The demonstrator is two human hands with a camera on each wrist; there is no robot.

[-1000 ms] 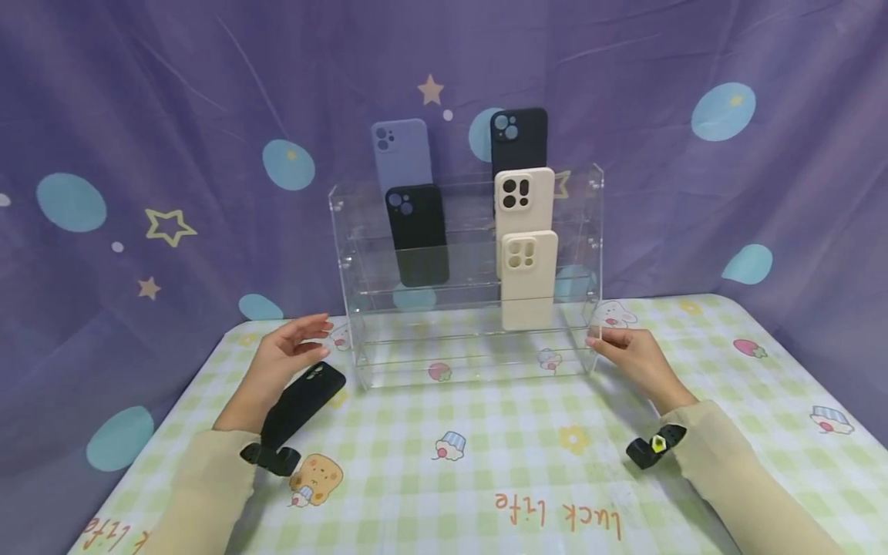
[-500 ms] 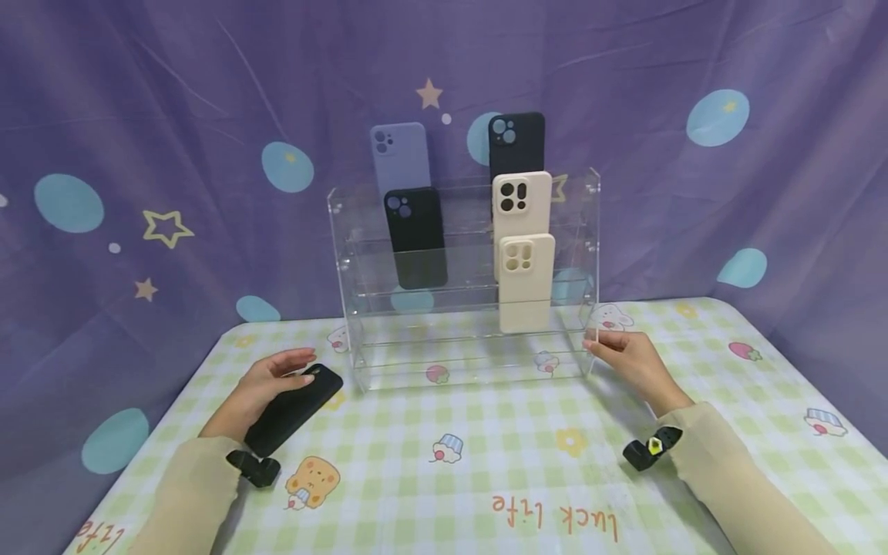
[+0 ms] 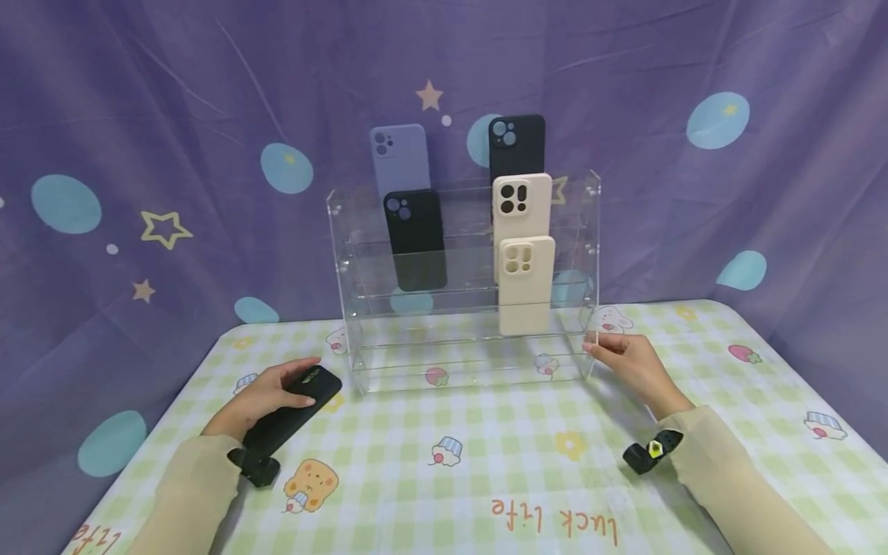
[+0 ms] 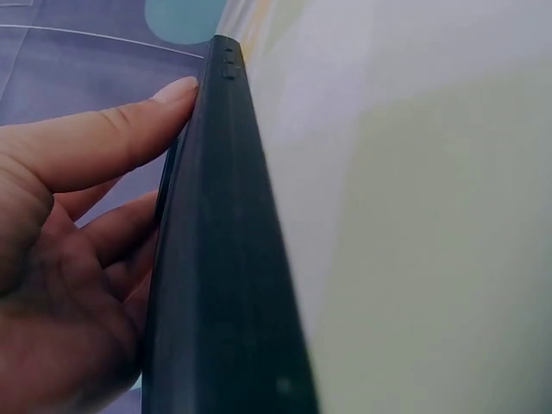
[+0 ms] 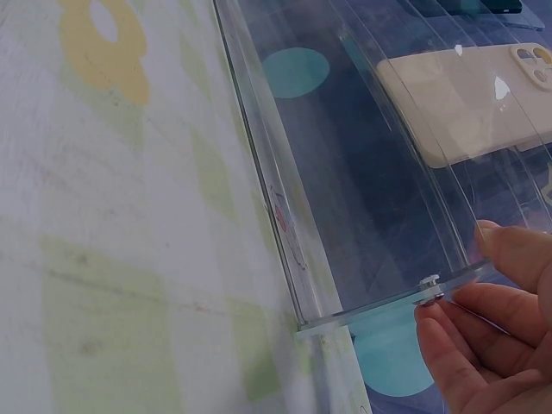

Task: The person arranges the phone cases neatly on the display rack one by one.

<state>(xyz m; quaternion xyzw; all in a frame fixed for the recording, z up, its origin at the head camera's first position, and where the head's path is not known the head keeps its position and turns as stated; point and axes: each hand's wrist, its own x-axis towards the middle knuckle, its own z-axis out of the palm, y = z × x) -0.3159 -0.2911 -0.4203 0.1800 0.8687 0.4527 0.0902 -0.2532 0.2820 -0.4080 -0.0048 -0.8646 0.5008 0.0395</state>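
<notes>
On the left of the table, a black phone case (image 3: pixel 277 425) lies flat with its camera cutouts toward the stand. My left hand (image 3: pixel 260 397) spans it and grips it, thumb along the near edge and fingers over the far edge. The left wrist view shows the thumb against the black side of the case, the fingers partly hidden behind it. A clear acrylic tiered stand (image 3: pixel 342 285) stands at the back of the table. Its right side panel is pinched by my right hand (image 3: pixel 634 368) low down, thumb inside and fingers outside, as the right wrist view shows.
Several phone cases lean on the stand: a lavender one (image 3: pixel 402 158) and a black one (image 3: pixel 416 231) at left, another black one (image 3: pixel 520 142) and two cream ones (image 3: pixel 537 200) at right. A purple curtain (image 3: pixel 208 92) hangs behind the checked tablecloth (image 3: pixel 388 462).
My left hand has come down and left from beside the stand onto the black phone case and taken hold of it. The right hand has stayed on the stand's side panel.
</notes>
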